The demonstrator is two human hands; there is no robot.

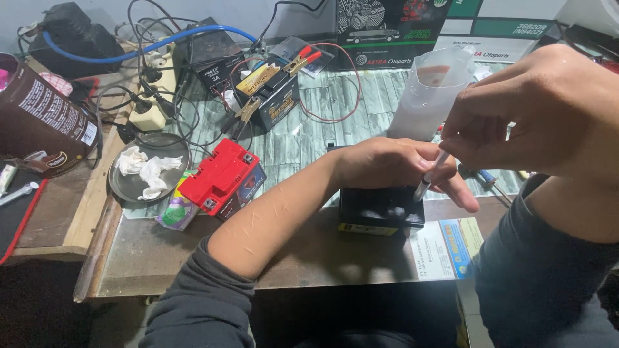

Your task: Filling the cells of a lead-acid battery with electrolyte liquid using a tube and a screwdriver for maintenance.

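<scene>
The black battery (pixel 380 209) sits on the worktop (pixel 193 251), directly beneath both grips. The left hand (pixel 393 164) rests closed across its top. The right hand (pixel 541 109) pinches a syringe (pixel 431 175), tip down onto it. A translucent jug (pixel 429 90) stands beyond.

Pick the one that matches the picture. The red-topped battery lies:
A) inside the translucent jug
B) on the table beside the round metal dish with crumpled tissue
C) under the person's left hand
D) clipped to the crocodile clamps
B: the red-topped battery lies on the table beside the round metal dish of tissue, clear of both hands.
</scene>
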